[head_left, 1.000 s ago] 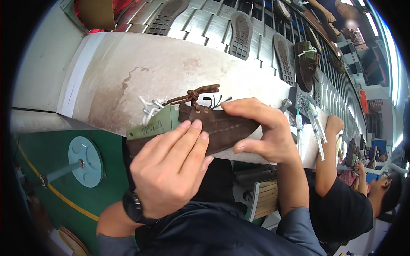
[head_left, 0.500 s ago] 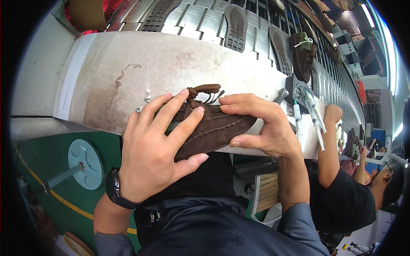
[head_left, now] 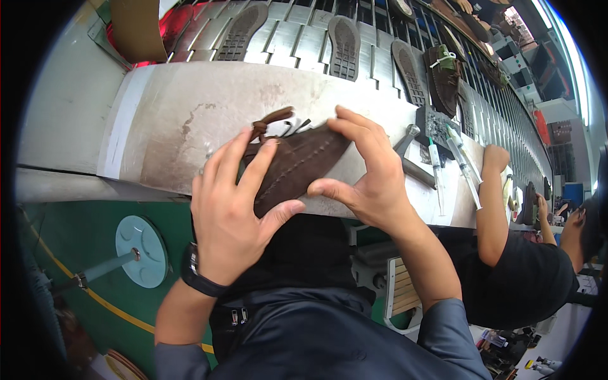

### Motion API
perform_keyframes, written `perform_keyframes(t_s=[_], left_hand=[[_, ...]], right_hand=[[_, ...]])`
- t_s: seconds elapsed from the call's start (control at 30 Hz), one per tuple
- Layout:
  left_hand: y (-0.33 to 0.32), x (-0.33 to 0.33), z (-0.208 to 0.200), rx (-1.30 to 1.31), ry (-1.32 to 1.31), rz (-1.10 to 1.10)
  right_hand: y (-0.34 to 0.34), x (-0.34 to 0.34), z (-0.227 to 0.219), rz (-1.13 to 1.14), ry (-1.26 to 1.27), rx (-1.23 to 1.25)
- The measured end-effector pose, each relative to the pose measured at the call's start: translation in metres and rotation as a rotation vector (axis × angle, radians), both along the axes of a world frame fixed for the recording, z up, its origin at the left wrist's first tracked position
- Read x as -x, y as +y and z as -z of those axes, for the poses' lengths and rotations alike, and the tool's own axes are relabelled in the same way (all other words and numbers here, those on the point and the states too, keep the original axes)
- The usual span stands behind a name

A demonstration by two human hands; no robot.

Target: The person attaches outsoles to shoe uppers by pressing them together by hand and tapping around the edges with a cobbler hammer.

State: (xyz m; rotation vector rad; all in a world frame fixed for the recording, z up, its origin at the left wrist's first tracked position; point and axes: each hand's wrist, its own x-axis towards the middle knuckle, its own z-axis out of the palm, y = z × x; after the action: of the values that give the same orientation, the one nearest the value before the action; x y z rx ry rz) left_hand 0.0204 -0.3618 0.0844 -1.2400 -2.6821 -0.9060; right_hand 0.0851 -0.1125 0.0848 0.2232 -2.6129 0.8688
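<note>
Left fingers [head_left: 258, 170] are spreading across and gripping the rear part of a dark brown shoe [head_left: 301, 161], while right fingers [head_left: 356, 135] are grasping its toe, thumb opposite. Shoe, slightly blurred, is slanting over the near edge of the pale surface [head_left: 171, 114], brown lace [head_left: 277, 116] sticking up on its far side. Hammer [head_left: 419, 171] and syringes [head_left: 436, 166] are lying to the right.

Brn shoe [head_left: 296, 166], L hand [head_left: 229, 206] over rear, R hand [head_left: 375, 177] @ toe

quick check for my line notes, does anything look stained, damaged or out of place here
Irregular brown stains mark the pale worktop, left of the brown shoe; they look odd against the lighter surface.
</note>
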Motion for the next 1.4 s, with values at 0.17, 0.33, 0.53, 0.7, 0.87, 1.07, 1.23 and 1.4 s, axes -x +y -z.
perform_keyframes(t_s=[0.17, 0.33, 0.53, 0.7, 0.87, 1.07, 1.23, 1.4], left_hand=[[-0.032, -0.002, 0.004, -0.073, -0.213, -0.141], [-0.02, 0.025, 0.009, -0.149, -0.232, -0.12], [0.002, 0.022, 0.003, -0.019, -0.182, -0.104], [-0.003, 0.026, 0.009, 0.0, -0.244, -0.127], [-0.01, 0.031, 0.018, -0.013, -0.258, -0.119], [-0.011, 0.037, 0.036, -0.224, -0.305, -0.098], [-0.011, 0.034, 0.03, -0.19, -0.274, -0.115], [-0.011, 0.033, 0.03, -0.16, -0.274, -0.129]], right_hand=[[0.034, -0.029, 0.025, 0.438, 0.054, -0.13], [0.057, -0.07, 0.027, 0.479, -0.088, -0.086], [0.046, -0.057, 0.01, 0.385, -0.272, -0.212], [0.01, -0.038, -0.011, 0.214, -0.107, 0.113], [-0.007, -0.019, -0.038, 0.026, 0.041, 0.66], [-0.029, 0.009, -0.025, 0.016, -0.146, 0.481], [-0.035, 0.004, -0.027, 0.012, -0.113, 0.378], [-0.041, 0.0, -0.025, -0.01, -0.09, 0.351]])
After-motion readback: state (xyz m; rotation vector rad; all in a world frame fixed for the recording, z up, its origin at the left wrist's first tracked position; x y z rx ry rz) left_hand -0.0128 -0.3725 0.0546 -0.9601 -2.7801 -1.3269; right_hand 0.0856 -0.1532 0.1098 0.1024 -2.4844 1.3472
